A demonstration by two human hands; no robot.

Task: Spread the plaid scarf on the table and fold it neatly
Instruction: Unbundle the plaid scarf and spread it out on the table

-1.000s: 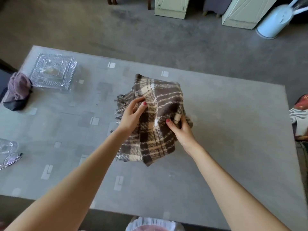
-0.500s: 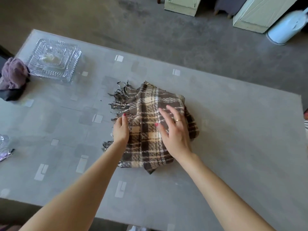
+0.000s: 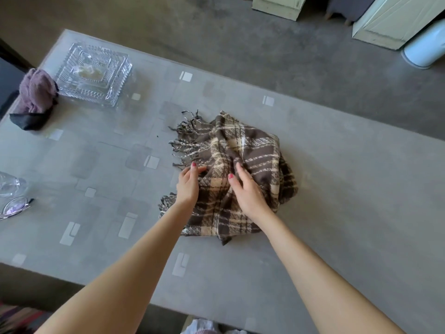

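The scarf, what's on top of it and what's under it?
Both hands are on top of the scarf: the left hand at its fringed edge, the right hand on the middle. Under it is the grey table. The scarf hides anything else beneath it.

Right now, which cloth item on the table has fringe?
The plaid scarf, under both hands mid-table, shows tassels along its left edge. The purple cloth beside the glass dish has none.

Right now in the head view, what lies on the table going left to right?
Glasses → purple cloth → glass dish → left hand → right hand, both hands on the plaid scarf.
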